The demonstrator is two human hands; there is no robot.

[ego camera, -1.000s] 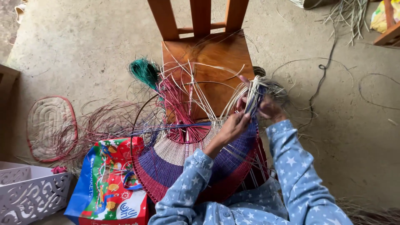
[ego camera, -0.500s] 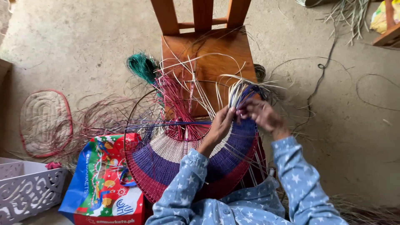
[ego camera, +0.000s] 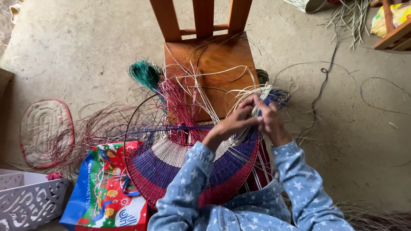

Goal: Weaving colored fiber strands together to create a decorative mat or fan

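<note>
Change: both hands have drawn together since the earlier views. The left hand point(ego camera: 233, 126), before set lower on the weave, now meets the right hand point(ego camera: 267, 119) at the upper right rim.
Grip: left pinched on the pale strands point(ego camera: 257, 96); right closed on the same bundle, though the fingertips overlap and the exact hold is hard to read.
Meaning: the work looks to be at a tightening or tucking stage at this edge.
Weave point(ego camera: 171, 164): round, banded purple, cream and red, resting in the lap and leaning against the chair point(ego camera: 209, 60).
Loose ends: green tuft point(ego camera: 145, 72), red strands point(ego camera: 171, 100).
Surface: concrete floor point(ego camera: 85, 42).
Surroundings: printed bag point(ego camera: 102, 188), white crate point(ego camera: 25, 201), quilted mat point(ego camera: 45, 130), black cord point(ego camera: 323, 81).
</note>
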